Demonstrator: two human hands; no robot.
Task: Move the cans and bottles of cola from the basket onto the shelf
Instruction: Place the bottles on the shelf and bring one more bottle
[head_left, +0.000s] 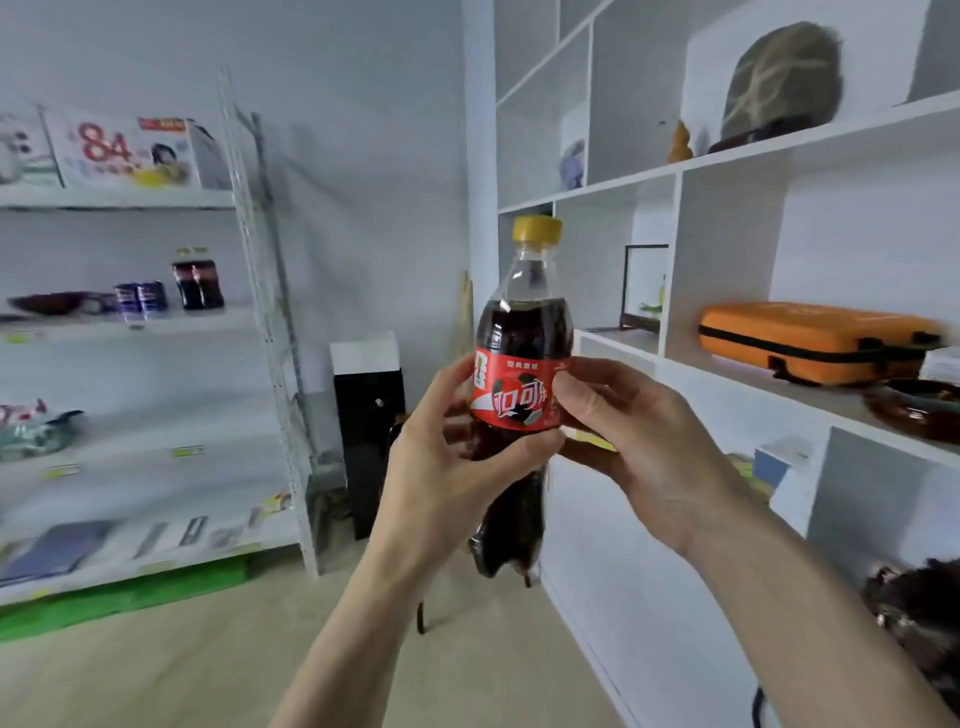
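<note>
A cola bottle (524, 332) with a yellow cap and a red label stands upright in mid-air at the centre of the view. My left hand (447, 467) grips its lower half from the left. My right hand (639, 441) holds the label from the right with thumb and fingers. On the metal shelf (156, 319) at the left stand two cola bottles (198, 283) and two blue cans (141, 300) side by side. The basket is out of view.
A white cubby unit (675, 171) fills the right side, holding an orange case (810, 340), a dark dish (914, 405) and ornaments. A black cabinet (370, 441) stands against the back wall between the two units. Wooden floor lies below.
</note>
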